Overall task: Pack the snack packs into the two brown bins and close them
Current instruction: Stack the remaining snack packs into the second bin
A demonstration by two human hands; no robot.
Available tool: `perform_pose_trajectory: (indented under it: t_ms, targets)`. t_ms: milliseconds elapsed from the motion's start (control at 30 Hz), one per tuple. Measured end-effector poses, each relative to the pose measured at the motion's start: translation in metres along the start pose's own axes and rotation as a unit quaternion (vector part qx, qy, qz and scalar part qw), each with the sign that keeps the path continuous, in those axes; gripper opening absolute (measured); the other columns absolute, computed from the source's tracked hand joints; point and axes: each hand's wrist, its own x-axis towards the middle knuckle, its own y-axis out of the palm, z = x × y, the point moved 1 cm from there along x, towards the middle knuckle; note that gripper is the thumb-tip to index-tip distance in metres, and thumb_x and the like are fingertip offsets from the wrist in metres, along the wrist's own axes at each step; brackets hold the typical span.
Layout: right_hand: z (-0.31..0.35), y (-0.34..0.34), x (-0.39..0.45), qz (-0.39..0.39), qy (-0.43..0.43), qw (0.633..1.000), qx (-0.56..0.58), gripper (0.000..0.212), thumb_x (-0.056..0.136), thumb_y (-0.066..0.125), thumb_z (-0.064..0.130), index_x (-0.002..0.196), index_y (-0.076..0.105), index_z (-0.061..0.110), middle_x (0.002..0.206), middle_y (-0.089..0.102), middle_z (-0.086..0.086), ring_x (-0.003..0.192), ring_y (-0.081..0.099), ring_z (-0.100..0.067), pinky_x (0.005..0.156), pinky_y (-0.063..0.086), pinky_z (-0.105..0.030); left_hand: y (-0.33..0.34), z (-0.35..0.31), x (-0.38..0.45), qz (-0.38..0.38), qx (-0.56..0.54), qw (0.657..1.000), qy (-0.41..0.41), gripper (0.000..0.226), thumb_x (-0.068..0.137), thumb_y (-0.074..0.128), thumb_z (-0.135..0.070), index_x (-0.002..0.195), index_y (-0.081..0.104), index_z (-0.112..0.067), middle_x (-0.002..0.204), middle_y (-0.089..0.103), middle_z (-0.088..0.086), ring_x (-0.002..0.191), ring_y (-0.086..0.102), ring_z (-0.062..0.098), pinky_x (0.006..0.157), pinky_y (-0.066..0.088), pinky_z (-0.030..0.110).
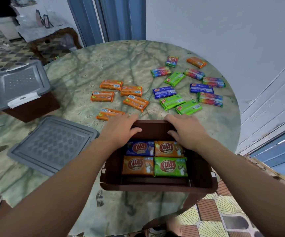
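Observation:
An open brown bin [157,185] stands near the front of the round marble table [87,69]. Several snack packs lie flat in it: blue [139,147], orange [169,148], orange [138,165] and green [170,166]. My left hand [121,128] and my right hand [186,129] both grip the bin's far rim, thumbs inside. Its grey lid [52,144] lies on the table to the left. A second brown bin [30,108] with a grey lid [18,84] on it stands at the table's left edge. Loose orange packs [131,90] and green, blue and rainbow packs [187,88] lie beyond.
A white wall and a blue door frame [107,17] rise behind the table. A white panelled door [275,93] is at the right. Patterned floor tiles [220,214] show below the table's front edge. A small table with clutter [41,28] stands at the far left.

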Motion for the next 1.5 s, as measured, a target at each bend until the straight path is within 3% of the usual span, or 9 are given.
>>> perform_pose_trajectory:
  t_ms: [267,633,833,967,1100,1167,1267,1333,1500]
  targets:
    - [0.017,-0.005,0.052,0.022,-0.081,0.996,-0.011,0.03,0.099,0.062,0.039,0.124,0.048,0.031,0.11,0.059,0.0,0.109,0.057,-0.027,0.09,0.042,-0.043,0.012,0.033,-0.014,-0.054,-0.006,0.996,-0.076,0.032,0.099,0.054,-0.051,0.116,0.054,-0.024,0.115,0.062,-0.002,0.107,0.055,0.023,0.081,0.048,0.04]
    - [0.035,-0.002,0.09,0.021,-0.157,0.987,-0.002,0.03,0.098,0.062,0.037,0.124,0.047,0.032,0.118,0.06,0.001,0.116,0.055,-0.027,0.096,0.04,-0.046,0.009,0.053,-0.029,-0.068,0.013,0.988,-0.141,0.026,0.099,0.052,-0.054,0.104,0.046,-0.029,0.104,0.059,-0.005,0.094,0.053,0.02,0.071,0.038,0.034]
    - [0.036,-0.003,0.089,0.028,-0.168,0.985,-0.011,0.031,0.097,0.061,0.045,0.122,0.046,0.033,0.117,0.062,0.002,0.114,0.058,-0.027,0.092,0.043,-0.045,0.009,0.051,-0.031,-0.067,0.02,0.988,-0.139,0.032,0.097,0.05,-0.061,0.105,0.049,-0.03,0.097,0.058,-0.005,0.093,0.055,0.02,0.073,0.045,0.037]
    - [0.044,-0.014,0.09,0.045,-0.116,0.991,0.04,0.059,0.091,0.031,0.082,0.107,0.059,0.033,0.104,0.068,0.004,0.101,0.063,-0.023,0.083,0.049,-0.042,0.0,0.043,-0.031,-0.078,-0.023,0.98,-0.18,0.05,0.098,0.029,-0.071,0.101,0.059,-0.031,0.099,0.066,-0.001,0.096,0.059,0.023,0.076,0.048,0.04]
    - [0.055,-0.029,0.108,0.098,-0.015,0.982,0.16,0.086,0.095,0.009,0.081,0.134,0.065,0.029,0.138,0.064,-0.008,0.129,0.056,-0.032,0.105,0.044,-0.048,-0.023,0.045,-0.009,-0.016,-0.135,0.955,-0.264,0.07,0.102,0.019,-0.067,0.092,0.07,-0.02,0.094,0.067,0.005,0.095,0.061,0.027,0.084,0.049,0.041]
    - [0.057,-0.032,0.124,0.108,0.011,0.972,0.21,0.08,0.1,0.016,0.074,0.132,0.066,0.022,0.137,0.064,-0.009,0.129,0.056,-0.033,0.108,0.042,-0.046,-0.029,0.057,0.008,-0.024,-0.136,0.954,-0.267,0.049,0.103,0.035,-0.055,0.083,0.064,-0.021,0.087,0.064,0.001,0.089,0.062,0.025,0.077,0.05,0.039]
    - [0.055,-0.026,0.152,0.158,0.039,0.963,0.216,0.054,0.103,0.04,0.062,0.12,0.067,0.018,0.121,0.068,-0.007,0.118,0.061,-0.028,0.101,0.046,-0.04,-0.035,0.074,0.034,-0.006,-0.134,0.955,-0.263,0.018,0.098,0.055,-0.037,0.095,0.065,-0.023,0.1,0.067,0.0,0.092,0.062,0.021,0.077,0.052,0.036]
    - [0.053,-0.021,0.169,0.185,0.043,0.964,0.184,0.042,0.101,0.055,0.053,0.12,0.066,0.017,0.126,0.066,-0.007,0.119,0.059,-0.027,0.1,0.046,-0.037,-0.034,0.083,0.052,0.037,-0.121,0.962,-0.24,0.009,0.097,0.059,-0.029,0.101,0.066,-0.023,0.108,0.067,0.001,0.097,0.062,0.02,0.08,0.052,0.036]
    - [0.05,-0.01,0.197,0.231,0.045,0.967,0.096,0.049,0.096,0.071,0.04,0.137,0.059,0.017,0.145,0.054,-0.009,0.129,0.054,-0.028,0.095,0.042,-0.033,-0.027,0.099,0.084,0.152,-0.068,0.97,-0.179,0.041,0.087,0.08,-0.023,0.124,0.063,-0.021,0.123,0.064,0.002,0.102,0.059,0.021,0.078,0.047,0.032]
